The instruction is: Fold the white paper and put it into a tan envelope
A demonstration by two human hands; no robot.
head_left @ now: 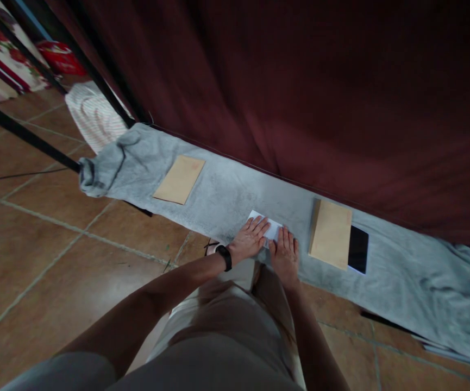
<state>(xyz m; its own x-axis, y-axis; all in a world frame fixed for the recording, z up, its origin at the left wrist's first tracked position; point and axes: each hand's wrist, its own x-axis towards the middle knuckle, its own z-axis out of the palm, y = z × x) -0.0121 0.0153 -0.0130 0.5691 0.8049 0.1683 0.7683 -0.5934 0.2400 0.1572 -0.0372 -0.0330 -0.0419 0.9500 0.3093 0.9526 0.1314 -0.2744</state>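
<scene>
**Both hands flat on one white sheet**

So there's one white sheet of paper [268,227] lying on a grey cloth [226,198] that's spread along the floor, near the cloth's front edge. Both hands are pressing on it, palms down, fingers stretched out, not gripping anything. The left hand [250,239] covers the sheet's left part, the right hand [284,251] sits just beside it on the lower right. Most of the sheet is hidden under them, only a corner and a strip show, and I can't read any writing on it.

One black wristband [224,257] on the left wrist, no readable face.

Further out: two brown envelopes. One envelope [180,179] lies to the left, well apart, the other envelope [331,233] is near the right hand. No labels visible on either. One black flat thing [358,249] pokes out from under the right one, could be a phone, hard to tell.

Behind it all hangs a dark red curtain [300,81]. The floor is brown tile [43,239].
</scene>
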